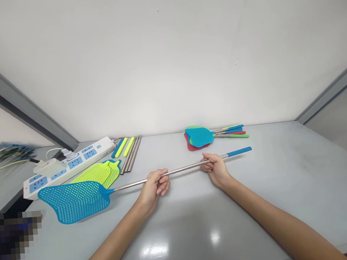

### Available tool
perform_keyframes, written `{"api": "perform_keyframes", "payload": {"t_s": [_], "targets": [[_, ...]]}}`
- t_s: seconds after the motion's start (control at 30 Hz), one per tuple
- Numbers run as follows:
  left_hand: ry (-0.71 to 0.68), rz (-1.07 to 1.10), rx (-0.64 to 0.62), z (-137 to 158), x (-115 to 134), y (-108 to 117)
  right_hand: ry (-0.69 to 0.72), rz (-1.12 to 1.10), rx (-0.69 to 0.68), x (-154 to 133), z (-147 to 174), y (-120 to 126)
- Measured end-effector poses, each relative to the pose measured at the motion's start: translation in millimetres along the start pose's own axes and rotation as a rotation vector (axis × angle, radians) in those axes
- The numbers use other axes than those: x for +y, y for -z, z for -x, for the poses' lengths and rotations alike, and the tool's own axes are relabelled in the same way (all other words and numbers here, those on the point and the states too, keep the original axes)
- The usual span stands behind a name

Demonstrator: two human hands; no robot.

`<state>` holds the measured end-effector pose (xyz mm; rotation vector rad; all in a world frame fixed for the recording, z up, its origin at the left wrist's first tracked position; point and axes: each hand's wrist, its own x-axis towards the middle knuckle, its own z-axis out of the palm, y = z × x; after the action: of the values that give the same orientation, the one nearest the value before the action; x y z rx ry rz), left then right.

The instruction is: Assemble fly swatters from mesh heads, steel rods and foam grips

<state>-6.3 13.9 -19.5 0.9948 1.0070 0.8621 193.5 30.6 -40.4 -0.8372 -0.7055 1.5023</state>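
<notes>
A blue fly swatter (77,201) is held above the table in both hands, its perforated head to the left and its blue grip to the right. My left hand (155,186) is closed around the metal rod nearer the head. Farther right, my right hand (214,167) pinches the same rod just short of the grip. The rod slants slightly upward to the right. Behind the swatter head lie yellow-green swatter heads (95,173) with a blue one partly hidden under them. Loose metal rods (133,154) and blue and yellow grip sleeves (121,147) rest beside these.
A white power strip (103,144) with plugs and a white adapter lies at the left. Several swatters with blue, red and green parts are stacked at the back, a blue head (202,136) on top. A white wall (169,67) rises behind the grey table (298,169).
</notes>
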Motion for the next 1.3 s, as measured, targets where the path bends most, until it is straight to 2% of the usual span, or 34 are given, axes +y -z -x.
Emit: {"api": "perform_keyframes", "payload": {"t_s": [0.47, 0.6, 0.83, 1.13, 1.3], "targets": [[-0.008, 0.007, -0.014, -2.0, 0.7, 1.3, 0.119, 0.030, 0.089, -7.6, -5.9, 5.5], [-0.031, 0.004, -0.020, -1.5, -6.3, -0.8, 0.108, 0.022, 0.091, -7.6, -3.2, 6.7], [-0.088, 0.007, -0.002, -0.3, -13.4, -2.8, -0.013, 0.013, -0.087, -2.4, 6.8, -2.8], [-0.047, -0.098, -0.095, 3.3, -14.6, -16.1, -0.097, 0.362, -0.362, 11.2, 26.7, -23.7], [-0.069, -0.162, -0.090, 3.5, -13.6, -20.1, -0.080, 0.405, -0.381, 10.5, 31.1, -28.6]]}}
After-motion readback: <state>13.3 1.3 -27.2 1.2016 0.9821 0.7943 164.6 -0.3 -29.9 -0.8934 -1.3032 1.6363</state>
